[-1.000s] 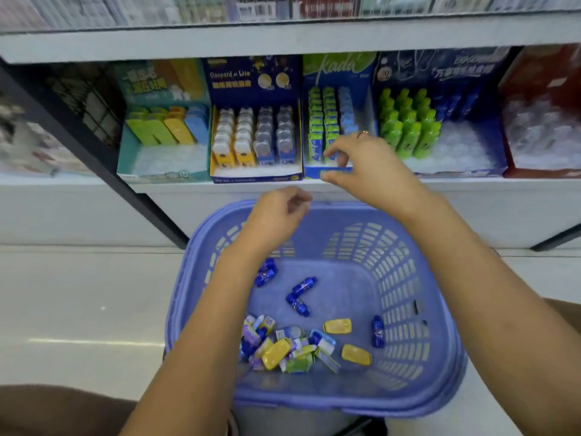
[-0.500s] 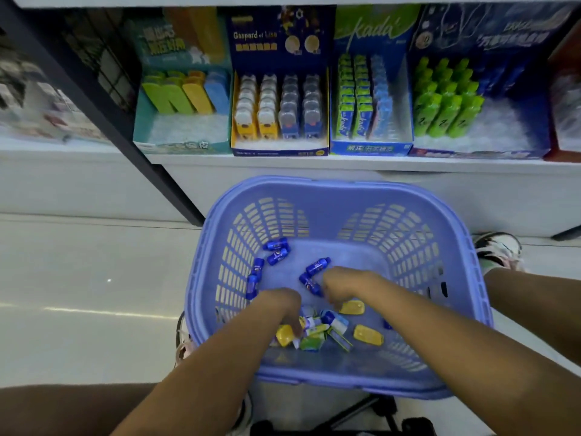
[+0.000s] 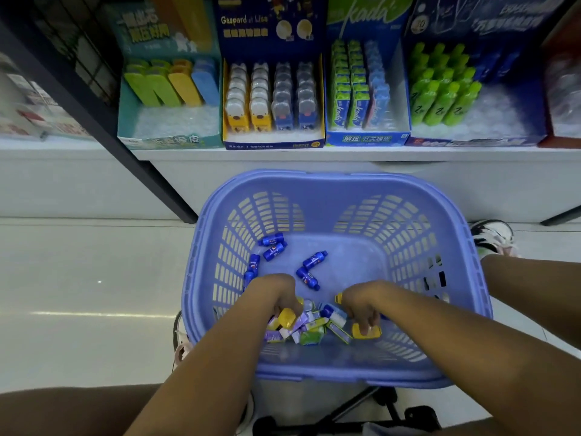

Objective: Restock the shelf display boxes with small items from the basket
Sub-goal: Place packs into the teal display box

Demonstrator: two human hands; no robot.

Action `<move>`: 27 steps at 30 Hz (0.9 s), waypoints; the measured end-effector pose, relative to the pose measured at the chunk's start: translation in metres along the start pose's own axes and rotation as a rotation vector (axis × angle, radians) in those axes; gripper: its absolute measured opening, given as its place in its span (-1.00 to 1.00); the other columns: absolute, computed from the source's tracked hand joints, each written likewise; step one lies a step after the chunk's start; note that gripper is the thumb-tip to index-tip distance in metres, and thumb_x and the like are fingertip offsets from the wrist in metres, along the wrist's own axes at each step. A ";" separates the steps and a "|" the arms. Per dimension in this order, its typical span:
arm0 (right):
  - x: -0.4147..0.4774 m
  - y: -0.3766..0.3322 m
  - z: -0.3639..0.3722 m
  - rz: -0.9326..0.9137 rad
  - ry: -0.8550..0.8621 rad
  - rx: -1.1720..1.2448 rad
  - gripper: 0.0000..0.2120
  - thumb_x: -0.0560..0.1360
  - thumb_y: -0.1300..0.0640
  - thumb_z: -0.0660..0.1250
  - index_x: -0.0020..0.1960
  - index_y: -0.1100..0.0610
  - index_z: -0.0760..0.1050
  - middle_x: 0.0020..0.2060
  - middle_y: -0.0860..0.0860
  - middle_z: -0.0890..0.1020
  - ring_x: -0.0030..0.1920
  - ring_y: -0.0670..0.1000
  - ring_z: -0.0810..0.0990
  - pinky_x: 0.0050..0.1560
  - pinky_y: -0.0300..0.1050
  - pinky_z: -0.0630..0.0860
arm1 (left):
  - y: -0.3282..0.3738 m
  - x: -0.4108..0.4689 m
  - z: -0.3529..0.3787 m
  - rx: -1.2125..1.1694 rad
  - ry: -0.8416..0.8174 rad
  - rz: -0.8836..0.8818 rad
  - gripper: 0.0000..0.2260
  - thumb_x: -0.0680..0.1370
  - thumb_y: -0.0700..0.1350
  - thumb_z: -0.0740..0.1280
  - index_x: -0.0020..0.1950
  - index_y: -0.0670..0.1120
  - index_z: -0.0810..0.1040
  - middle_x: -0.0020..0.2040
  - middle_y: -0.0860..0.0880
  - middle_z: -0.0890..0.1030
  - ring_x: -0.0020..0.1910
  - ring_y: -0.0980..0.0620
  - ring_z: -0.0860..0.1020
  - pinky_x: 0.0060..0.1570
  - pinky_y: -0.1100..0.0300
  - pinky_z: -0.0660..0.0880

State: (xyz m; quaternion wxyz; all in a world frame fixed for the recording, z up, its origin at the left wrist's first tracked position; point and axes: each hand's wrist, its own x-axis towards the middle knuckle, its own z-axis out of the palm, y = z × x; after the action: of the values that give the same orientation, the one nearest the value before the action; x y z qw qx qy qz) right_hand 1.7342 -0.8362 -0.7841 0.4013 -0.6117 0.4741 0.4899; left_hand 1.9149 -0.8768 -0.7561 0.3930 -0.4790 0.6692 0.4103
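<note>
Hands both down inside purple basket (image 3: 345,181). Left hand (image 3: 276,295) curled round yellow item (image 3: 286,317) at its fingertips. Right hand (image 3: 361,302) pinching other yellow item (image 3: 367,331) (fingers bent down onto it). Mixed packets (image 3: 309,333) heaped between the fingers; blue bottles (image 3: 309,269) just beyond the knuckles. Display boxes (image 3: 273,143) well ahead.

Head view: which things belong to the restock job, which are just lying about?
Job: basket, blue mini bottles, mixed packet pile, yellow items, display boxes, left hand, right hand.
Lying about: shoe, black shelf post, black frame under the basket.
</note>
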 end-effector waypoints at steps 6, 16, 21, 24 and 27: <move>0.008 -0.004 0.015 -0.078 0.150 -0.204 -0.73 0.29 0.10 0.55 -0.27 0.15 0.45 -0.23 0.09 0.61 -0.24 0.06 0.53 -0.05 -0.06 0.53 | -0.006 0.000 -0.002 -0.069 -0.034 -0.027 -0.64 0.49 0.13 0.36 -0.27 -0.15 0.45 -0.27 -0.12 0.56 -0.27 -0.10 0.55 -0.05 0.05 0.57; -0.017 0.012 -0.025 -0.076 0.174 0.012 -0.76 0.40 0.03 0.45 -0.32 0.14 0.50 -0.40 0.01 0.52 -0.29 0.06 0.50 -0.17 -0.09 0.49 | -0.007 -0.012 -0.030 -0.709 0.043 0.143 -0.71 0.55 -0.01 0.33 -0.19 -0.22 0.49 -0.31 -0.16 0.65 -0.39 0.04 0.64 -0.28 0.22 0.60; -0.105 0.028 -0.104 -0.269 0.456 0.376 -0.72 0.47 0.14 0.40 0.17 0.17 0.54 -0.27 0.04 0.57 -0.40 -0.12 0.51 -0.37 -0.32 0.45 | -0.002 -0.052 -0.079 -0.927 0.308 0.324 -0.70 0.52 0.08 0.35 -0.24 -0.13 0.48 -0.45 -0.01 0.50 -0.53 0.10 0.46 -0.44 0.27 0.48; -0.166 0.025 -0.132 -0.501 0.731 0.613 -0.78 0.48 0.22 0.39 0.12 0.17 0.54 -0.28 0.04 0.59 -0.34 -0.07 0.56 -0.24 -0.26 0.52 | -0.007 -0.087 -0.107 -0.959 0.492 0.412 -0.67 0.51 0.14 0.33 -0.19 -0.13 0.49 -0.42 -0.02 0.42 -0.51 0.08 0.37 -0.41 0.25 0.45; -0.214 0.019 -0.146 -0.692 1.012 0.819 -0.81 0.44 0.30 0.41 0.02 0.15 0.53 -0.14 0.12 0.58 -0.32 -0.07 0.60 -0.21 -0.25 0.57 | -0.017 -0.120 -0.126 -1.035 0.725 0.525 -0.72 0.53 0.11 0.32 -0.16 -0.10 0.55 -0.41 0.02 0.42 -0.53 0.14 0.37 -0.42 0.25 0.44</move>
State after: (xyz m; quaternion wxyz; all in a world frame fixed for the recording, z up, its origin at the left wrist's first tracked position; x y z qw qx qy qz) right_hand 1.7323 -0.9403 -0.5463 0.4612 -0.6788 0.5260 -0.2233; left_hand 1.9424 -0.9582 -0.6040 -0.2480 -0.5340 0.5701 0.5730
